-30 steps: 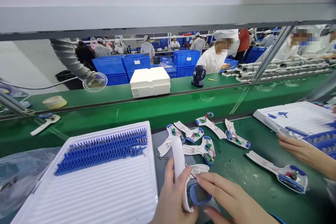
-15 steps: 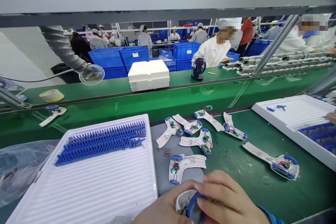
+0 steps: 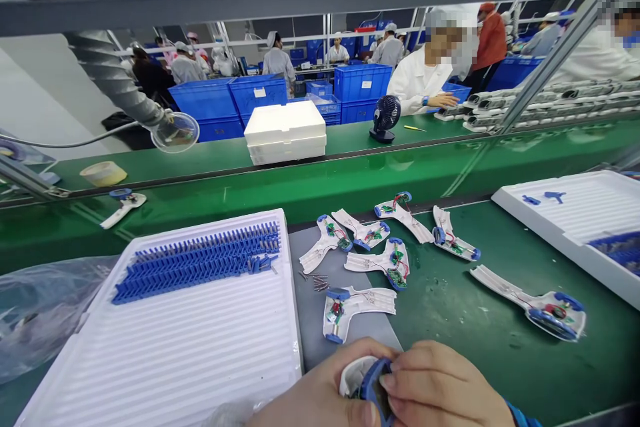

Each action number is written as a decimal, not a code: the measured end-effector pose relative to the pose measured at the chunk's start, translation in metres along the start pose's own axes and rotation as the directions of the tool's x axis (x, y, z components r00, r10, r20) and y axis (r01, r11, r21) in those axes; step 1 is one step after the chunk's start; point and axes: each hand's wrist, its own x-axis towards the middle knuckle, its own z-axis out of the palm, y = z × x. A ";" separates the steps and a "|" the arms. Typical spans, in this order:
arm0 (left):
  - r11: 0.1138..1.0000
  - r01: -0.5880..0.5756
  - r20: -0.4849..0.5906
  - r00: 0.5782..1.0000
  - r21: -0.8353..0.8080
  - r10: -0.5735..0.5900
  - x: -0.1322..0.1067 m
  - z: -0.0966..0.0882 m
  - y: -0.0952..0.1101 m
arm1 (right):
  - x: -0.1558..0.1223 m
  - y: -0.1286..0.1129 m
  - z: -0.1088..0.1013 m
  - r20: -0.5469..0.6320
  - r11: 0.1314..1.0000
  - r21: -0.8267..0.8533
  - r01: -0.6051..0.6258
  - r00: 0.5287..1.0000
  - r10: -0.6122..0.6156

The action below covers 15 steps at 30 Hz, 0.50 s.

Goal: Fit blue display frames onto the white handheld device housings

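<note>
Bottom centre of frame: left hand and right hand meet, fingers curled, both clasping white-and-blue housing between them. White tray just left, open housing above.

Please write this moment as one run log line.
left hand: holds white housing | right hand: presses blue part | mat: open housing
</note>
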 end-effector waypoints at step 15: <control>0.999 0.036 -0.031 0.999 0.005 -0.035 0.001 -0.008 -0.016 | 0.022 -0.011 -0.004 0.053 0.931 0.252 -0.263 0.965 0.258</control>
